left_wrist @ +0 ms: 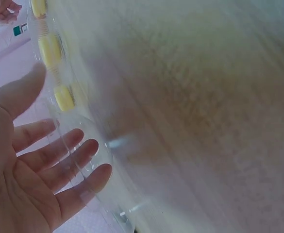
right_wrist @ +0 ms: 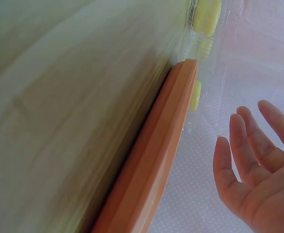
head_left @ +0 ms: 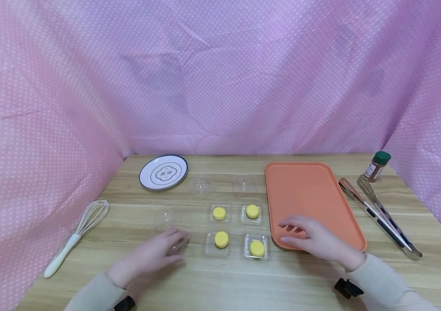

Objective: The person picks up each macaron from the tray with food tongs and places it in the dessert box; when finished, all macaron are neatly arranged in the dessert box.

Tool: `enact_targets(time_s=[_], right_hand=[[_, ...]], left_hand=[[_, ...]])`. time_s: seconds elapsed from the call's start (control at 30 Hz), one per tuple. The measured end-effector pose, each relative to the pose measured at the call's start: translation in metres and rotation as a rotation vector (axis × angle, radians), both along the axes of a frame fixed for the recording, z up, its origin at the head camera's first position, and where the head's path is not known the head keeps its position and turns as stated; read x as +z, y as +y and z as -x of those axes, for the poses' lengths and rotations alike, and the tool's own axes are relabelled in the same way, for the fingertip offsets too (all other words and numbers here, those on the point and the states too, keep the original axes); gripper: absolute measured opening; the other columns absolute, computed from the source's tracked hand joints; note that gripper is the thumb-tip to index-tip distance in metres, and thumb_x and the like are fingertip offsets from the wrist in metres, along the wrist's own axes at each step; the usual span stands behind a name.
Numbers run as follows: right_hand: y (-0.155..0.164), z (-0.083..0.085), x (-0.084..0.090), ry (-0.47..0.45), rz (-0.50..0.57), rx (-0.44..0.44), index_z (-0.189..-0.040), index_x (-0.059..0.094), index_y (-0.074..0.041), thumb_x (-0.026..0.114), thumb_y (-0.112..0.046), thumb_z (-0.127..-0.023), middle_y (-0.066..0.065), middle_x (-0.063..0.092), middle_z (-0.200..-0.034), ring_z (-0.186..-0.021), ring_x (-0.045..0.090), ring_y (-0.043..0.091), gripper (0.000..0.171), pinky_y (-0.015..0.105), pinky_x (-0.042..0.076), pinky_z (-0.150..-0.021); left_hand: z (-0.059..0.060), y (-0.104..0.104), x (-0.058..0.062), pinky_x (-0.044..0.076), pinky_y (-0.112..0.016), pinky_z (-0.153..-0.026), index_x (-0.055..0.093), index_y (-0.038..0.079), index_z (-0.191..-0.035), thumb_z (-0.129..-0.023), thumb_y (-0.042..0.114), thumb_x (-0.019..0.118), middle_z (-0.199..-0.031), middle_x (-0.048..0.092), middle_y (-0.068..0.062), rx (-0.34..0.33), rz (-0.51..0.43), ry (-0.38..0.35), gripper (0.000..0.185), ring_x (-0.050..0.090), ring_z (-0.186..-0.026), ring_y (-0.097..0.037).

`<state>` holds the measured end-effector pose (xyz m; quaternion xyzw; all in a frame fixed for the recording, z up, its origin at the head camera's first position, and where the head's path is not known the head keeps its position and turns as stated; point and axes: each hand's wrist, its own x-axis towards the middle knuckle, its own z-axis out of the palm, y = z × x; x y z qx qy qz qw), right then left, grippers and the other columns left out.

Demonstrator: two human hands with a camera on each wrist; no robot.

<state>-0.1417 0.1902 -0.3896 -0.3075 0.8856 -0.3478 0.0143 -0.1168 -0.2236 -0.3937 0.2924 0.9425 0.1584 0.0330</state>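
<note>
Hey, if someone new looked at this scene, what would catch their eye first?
Probably the bright orange tray on the right half of the table, with the person's right hand above its near end. Next, four round yellow treats near the middle, each on its own clear plastic base. Behind everything, a pink, white-dotted cloth fills the background.

On the table (head_left: pixel 220 285), four macarons (head_left: pixel 222 239) are placed in containers (head_left: pixel 211 248), in two rows. The tray (head_left: pixel 306 194) is set to their right; farther right, the tongs (head_left: pixel 370 211) are laid before the jar (head_left: pixel 377 166). The plate (head_left: pixel 163 172) is put behind, at left, the whisk (head_left: pixel 74 240) leftmost.
</note>
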Motion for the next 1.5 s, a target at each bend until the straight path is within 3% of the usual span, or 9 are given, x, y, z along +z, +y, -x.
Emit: enact_targets(time_s=[0.37, 0.53, 0.73, 1.17, 1.5], right_hand=[[-0.020, 0.004, 0.002, -0.050, 0.048, 0.059, -0.115, 0.063, -0.005, 0.065, -0.030, -0.090, 0.002, 0.066, -0.102, -0.090, 0.061, 0.014, 0.036, 0.029, 0.054, -0.077], [-0.028, 0.007, 0.003, -0.090, 0.060, 0.072, -0.116, 0.063, -0.003, 0.065, -0.033, -0.089, 0.003, 0.066, -0.102, -0.090, 0.060, 0.015, 0.040, 0.029, 0.054, -0.078], [-0.037, 0.010, 0.001, -0.051, 0.050, 0.102, -0.114, 0.064, -0.004, 0.065, -0.031, -0.089, 0.006, 0.067, -0.104, -0.089, 0.061, 0.019, 0.037, 0.029, 0.054, -0.077], [-0.044, 0.010, -0.002, -0.040, 0.039, 0.119, -0.113, 0.065, -0.003, 0.065, -0.030, -0.089, 0.004, 0.068, -0.100, -0.089, 0.061, 0.015, 0.037, 0.032, 0.054, -0.078], [-0.051, 0.009, 0.000, -0.065, 0.059, 0.127, -0.118, 0.061, -0.002, 0.066, -0.031, -0.088, 0.009, 0.067, -0.109, -0.093, 0.061, 0.021, 0.042, 0.032, 0.053, -0.080]], left_hand=[[0.001, 0.002, 0.000, 0.054, -0.040, -0.088, 0.055, 0.000, -0.126, -0.080, 0.020, 0.072, -0.117, 0.062, -0.010, 0.029, 0.020, 0.015, 0.053, 0.063, -0.100, -0.022], [0.004, 0.002, 0.005, 0.056, -0.028, -0.074, 0.057, 0.000, -0.124, -0.080, 0.010, 0.070, -0.093, 0.067, 0.000, 0.026, -0.025, -0.031, 0.047, 0.062, -0.081, -0.007], [0.007, 0.000, 0.010, 0.052, -0.020, -0.064, 0.057, -0.001, -0.123, -0.078, 0.005, 0.071, -0.075, 0.062, 0.011, 0.018, -0.089, -0.074, 0.047, 0.054, -0.068, 0.003], [0.010, 0.000, 0.019, 0.050, -0.020, -0.060, 0.061, -0.002, -0.117, -0.077, 0.003, 0.073, -0.070, 0.059, 0.013, 0.028, -0.158, -0.021, 0.043, 0.051, -0.065, 0.004], [0.019, 0.009, 0.023, 0.053, -0.024, -0.069, 0.062, 0.000, -0.118, -0.086, 0.002, 0.064, -0.081, 0.065, 0.002, 0.069, -0.188, 0.049, 0.032, 0.054, -0.074, 0.000]])
